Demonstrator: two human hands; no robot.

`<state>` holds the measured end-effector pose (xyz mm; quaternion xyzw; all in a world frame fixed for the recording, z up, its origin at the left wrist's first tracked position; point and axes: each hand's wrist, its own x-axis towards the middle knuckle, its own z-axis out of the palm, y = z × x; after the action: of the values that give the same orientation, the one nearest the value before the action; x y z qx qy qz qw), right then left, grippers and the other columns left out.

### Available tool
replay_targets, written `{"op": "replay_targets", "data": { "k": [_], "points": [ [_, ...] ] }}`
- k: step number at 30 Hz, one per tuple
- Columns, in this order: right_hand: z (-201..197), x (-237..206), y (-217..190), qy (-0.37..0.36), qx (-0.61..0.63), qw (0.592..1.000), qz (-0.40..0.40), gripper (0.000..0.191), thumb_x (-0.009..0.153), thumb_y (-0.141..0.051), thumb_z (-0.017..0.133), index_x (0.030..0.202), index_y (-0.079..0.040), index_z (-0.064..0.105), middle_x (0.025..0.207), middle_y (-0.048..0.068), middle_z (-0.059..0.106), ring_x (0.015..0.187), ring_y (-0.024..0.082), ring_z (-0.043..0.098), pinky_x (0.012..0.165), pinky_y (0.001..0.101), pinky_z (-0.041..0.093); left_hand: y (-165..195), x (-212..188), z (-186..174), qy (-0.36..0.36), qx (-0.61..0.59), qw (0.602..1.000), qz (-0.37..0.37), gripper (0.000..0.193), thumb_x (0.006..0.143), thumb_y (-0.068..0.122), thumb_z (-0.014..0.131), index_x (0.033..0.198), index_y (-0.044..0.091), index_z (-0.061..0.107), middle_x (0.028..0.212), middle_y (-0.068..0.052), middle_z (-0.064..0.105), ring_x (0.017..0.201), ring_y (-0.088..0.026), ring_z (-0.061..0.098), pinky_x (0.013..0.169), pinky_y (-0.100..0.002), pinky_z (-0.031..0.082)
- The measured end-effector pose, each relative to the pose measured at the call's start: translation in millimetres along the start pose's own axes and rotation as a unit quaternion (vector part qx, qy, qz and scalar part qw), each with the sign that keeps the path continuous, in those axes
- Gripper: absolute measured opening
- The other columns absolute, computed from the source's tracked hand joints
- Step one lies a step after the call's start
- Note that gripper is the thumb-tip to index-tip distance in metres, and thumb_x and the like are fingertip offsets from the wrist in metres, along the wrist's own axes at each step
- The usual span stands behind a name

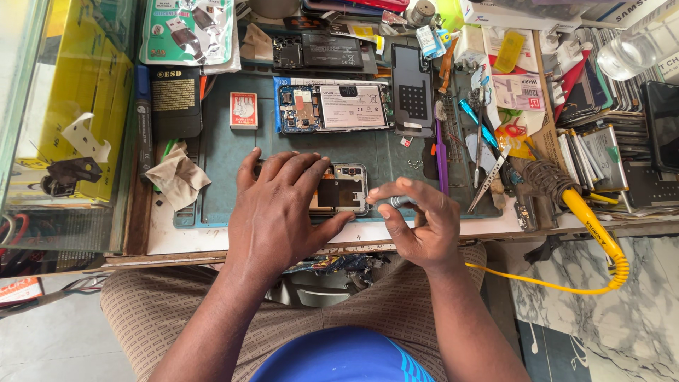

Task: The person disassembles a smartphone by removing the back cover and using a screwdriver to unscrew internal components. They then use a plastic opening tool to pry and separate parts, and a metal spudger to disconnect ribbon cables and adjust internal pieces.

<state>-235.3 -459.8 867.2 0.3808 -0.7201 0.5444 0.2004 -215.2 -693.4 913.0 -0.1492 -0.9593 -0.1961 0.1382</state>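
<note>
Left hand (279,209) pins opened phone (343,188); right hand (421,223) pinches screwdriver (397,201).

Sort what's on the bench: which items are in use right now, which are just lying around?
In use:
- opened phone under the left hand
- small screwdriver pinched in the right hand, tip at the phone's edge
- green work mat beneath

Lying about:
- second opened phone
- black back cover
- tweezers
- yellow soldering iron
- crumpled cloth
</note>
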Motion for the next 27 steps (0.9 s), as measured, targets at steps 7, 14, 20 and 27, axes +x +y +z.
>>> {"op": "replay_targets", "data": {
  "k": [7,14,20,27],
  "points": [
    [-3,4,-3,-0.001,-0.005,1.000,-0.015,0.050,0.101,-0.012,0.071,0.146,-0.018,0.049,0.116,0.015,0.074,0.102,0.021,0.075,0.086,0.0303,0.063,2,-1,-2,0.001,0.003,1.000,0.002,0.076,0.077,0.060,0.077,0.130,0.006,0.065,0.128,-0.012,0.064,0.127,-0.028,0.053,0.117,-0.058,0.022],
    [-5,-3,-3,0.003,0.012,0.999,0.035,0.042,0.103,-0.008,0.072,0.140,-0.015,0.054,0.114,0.014,0.079,0.105,0.024,0.081,0.074,0.0272,0.067,5,-5,-3,0.009,0.005,1.000,0.003,0.076,0.077,0.058,0.077,0.131,0.006,0.065,0.130,-0.012,0.064,0.128,-0.028,0.054,0.116,-0.058,0.023],
    [-6,-2,-10,-0.027,0.045,0.999,0.006,0.044,0.108,-0.006,0.063,0.147,-0.016,0.047,0.127,0.016,0.073,0.114,0.026,0.077,0.096,0.0367,0.066,10,-9,-6,0.016,0.005,1.000,0.004,0.075,0.077,0.058,0.077,0.131,0.007,0.065,0.130,-0.011,0.065,0.128,-0.028,0.054,0.117,-0.058,0.024],
    [-7,-6,-9,0.009,-0.010,1.000,0.001,0.047,0.099,-0.008,0.077,0.139,-0.018,0.055,0.110,0.012,0.078,0.100,0.022,0.079,0.069,0.0231,0.058,10,-12,-5,0.017,0.011,1.000,0.004,0.074,0.078,0.058,0.076,0.131,0.007,0.065,0.130,-0.011,0.065,0.128,-0.028,0.054,0.116,-0.058,0.024]
  ]
}}
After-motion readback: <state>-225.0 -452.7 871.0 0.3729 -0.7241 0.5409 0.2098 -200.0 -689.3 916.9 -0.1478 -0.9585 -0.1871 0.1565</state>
